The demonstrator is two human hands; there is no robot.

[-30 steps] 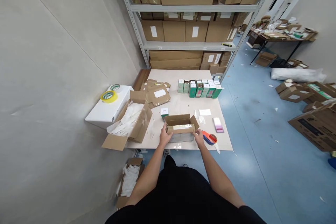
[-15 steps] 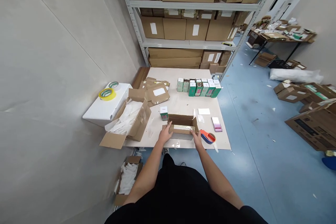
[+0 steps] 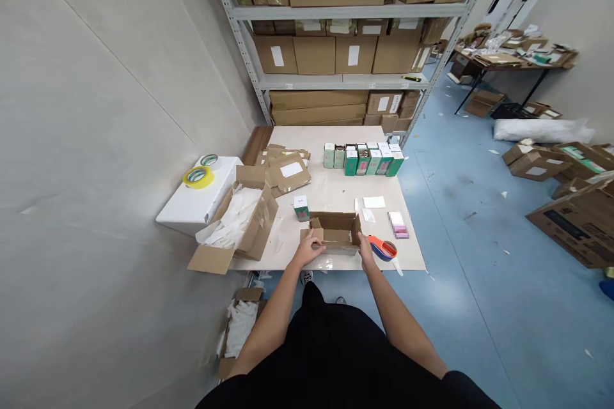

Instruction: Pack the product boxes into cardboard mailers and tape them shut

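An open cardboard box [image 3: 339, 217] stands near the table's front edge, and its inside shows bare brown walls. My left hand [image 3: 308, 251] grips the box at its left front corner, by a side flap, fingers curled. At the right end, my right hand [image 3: 366, 250] grips the wall, thumb near the top edge. A small green-and-white box [image 3: 301, 208] is just behind the left corner. Right of my right hand lies an orange and blue tape dispenser [image 3: 382, 248].
Several green-and-white boxes [image 3: 363, 161] stand in rows at the back. Flattened cardboard mailers [image 3: 289, 172] and a carton of white packing material [image 3: 242, 211] are on the left. Small white and purple packets [image 3: 398, 225] lie right. A loaded shelf rack [image 3: 343, 82] rises behind the table [image 3: 330, 195].
The front flap with the white label has gone from over the box's opening, so the inside now shows. My left hand has shifted right and down along the box's left front.
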